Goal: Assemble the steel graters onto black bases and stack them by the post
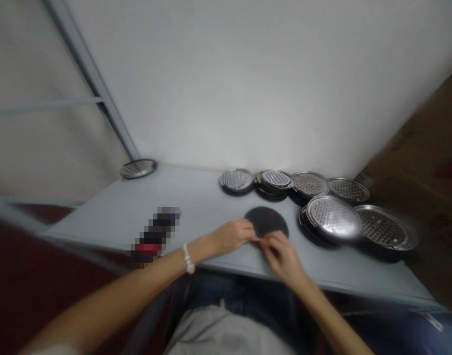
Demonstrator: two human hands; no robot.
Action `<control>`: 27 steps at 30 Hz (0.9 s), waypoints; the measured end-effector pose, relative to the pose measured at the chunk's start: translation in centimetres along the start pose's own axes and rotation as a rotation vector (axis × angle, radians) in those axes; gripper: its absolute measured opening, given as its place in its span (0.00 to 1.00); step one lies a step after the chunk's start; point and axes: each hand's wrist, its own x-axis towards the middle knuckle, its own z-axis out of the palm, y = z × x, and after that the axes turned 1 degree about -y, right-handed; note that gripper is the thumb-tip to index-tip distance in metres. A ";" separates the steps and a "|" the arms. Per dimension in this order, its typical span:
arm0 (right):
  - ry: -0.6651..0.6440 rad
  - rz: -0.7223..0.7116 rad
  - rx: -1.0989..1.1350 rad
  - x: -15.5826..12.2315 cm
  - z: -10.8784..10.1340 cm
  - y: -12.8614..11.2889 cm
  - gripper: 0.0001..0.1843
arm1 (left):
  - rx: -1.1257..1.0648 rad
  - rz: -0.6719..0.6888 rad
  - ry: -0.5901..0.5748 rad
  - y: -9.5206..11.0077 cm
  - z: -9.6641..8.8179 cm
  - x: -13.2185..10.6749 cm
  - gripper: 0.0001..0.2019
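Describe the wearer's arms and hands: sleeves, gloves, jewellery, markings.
Left hand and right hand: both bare, no gloves. A white, knobbly bracelet circles the left wrist; blur hides its material. A pale sleeve edge shows high on the left arm. Right arm: no sleeve in view. No markings discernible.

Pale grey table (196,197), smooth top. Far left corner: lone round metal plate (138,168). Left, near front edge: dark-and-red item (152,236), pixelated, identity unclear. Right of middle, near front edge: dark disc (266,222) with red mark (272,214). Right side: perforated round metal plates (333,218), mostly piled, four along back, two nearer front, set close together.
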 end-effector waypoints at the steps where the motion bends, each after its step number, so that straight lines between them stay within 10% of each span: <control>1: -0.001 -0.006 0.005 -0.1 -0.1 0.0 0.12 | -0.004 0.012 -0.004 0.0 0.0 0.1 0.09; 27: 0.014 -0.055 -0.197 -2.0 1.2 0.1 0.17 | -0.065 0.209 -0.047 -1.9 -0.5 1.1 0.12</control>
